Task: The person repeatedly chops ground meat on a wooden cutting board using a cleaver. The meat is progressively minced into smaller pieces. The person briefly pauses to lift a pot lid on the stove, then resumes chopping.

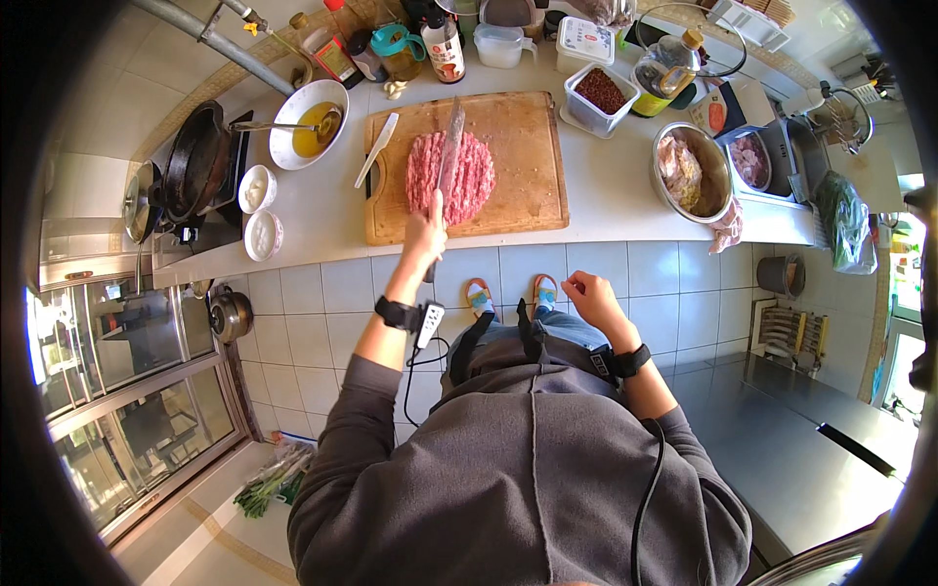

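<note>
My left hand (426, 236) grips the handle of a kitchen knife (452, 139). Its long blade lies across a flattened mound of minced meat (421, 176), whose surface is marked with chopped ridges. Under the meat is a wooden cutting board (524, 168). A white-handled tool (377, 149), perhaps a small knife, rests on the board's left end. Away from the counter, my right hand (593, 297) hangs in front of my body with its fingers curled in and nothing visible in them.
Left of the board stand a bowl of yellow liquid (308, 146) with a spoon, two small white bowls (263, 236) and a black wok (194, 161). Bottles (442, 47) line the back. To the right are a tub of dried red flakes (601, 94) and a steel bowl of raw meat (692, 172).
</note>
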A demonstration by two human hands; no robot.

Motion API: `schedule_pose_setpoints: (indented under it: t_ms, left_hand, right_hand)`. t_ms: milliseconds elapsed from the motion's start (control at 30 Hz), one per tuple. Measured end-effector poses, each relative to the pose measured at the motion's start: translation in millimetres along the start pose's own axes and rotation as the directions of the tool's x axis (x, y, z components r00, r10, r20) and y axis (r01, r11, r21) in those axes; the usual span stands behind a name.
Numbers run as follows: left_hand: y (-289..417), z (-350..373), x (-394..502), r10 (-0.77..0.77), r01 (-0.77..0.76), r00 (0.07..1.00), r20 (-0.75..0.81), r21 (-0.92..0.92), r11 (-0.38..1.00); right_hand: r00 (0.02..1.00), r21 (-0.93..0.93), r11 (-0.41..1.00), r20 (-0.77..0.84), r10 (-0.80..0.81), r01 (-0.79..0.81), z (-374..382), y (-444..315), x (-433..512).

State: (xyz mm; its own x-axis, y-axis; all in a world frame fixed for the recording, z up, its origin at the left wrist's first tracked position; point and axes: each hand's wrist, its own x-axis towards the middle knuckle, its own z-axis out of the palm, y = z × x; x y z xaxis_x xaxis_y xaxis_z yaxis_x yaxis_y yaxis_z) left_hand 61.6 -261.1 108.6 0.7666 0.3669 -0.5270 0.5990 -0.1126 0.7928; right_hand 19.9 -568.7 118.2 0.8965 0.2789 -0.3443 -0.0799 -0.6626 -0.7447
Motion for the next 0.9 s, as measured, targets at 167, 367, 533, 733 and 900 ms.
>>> schedule_pose_setpoints:
  t_ms: [167,367,533,733,900]
  left_hand:
    - [-4.4,12.1,1.7,-0.049,0.048,0.999,0.010,0.065,0.997]
    - [-4.2,17.6,-2.4,-0.116,0.110,0.992,0.040,0.141,0.984]
    - [1.1,17.8,-2.4,0.005,-0.003,0.999,-0.048,0.034,0.999]
    - [-3.8,25.4,-4.4,0.004,-0.008,0.999,0.032,0.135,0.991]
    - [-8.9,30.0,-9.7,-0.015,0.009,0.998,0.059,0.099,0.995]
  right_hand:
    - [0.999,-0.006,0.999,-0.035,-0.038,0.038,0.9,0.4,1.4]
    - [1.000,-0.008,1.000,0.010,-0.018,0.018,-0.1,2.2,3.7]
    - [1.000,0.014,1.000,0.013,-0.017,0.017,-2.2,-1.3,2.7]
    - [0.999,0.002,0.999,-0.028,-0.045,0.045,-2.3,-2.9,3.1]
    - [1.000,0.010,1.000,0.003,0.001,-0.001,-5.2,-1.2,2.5]
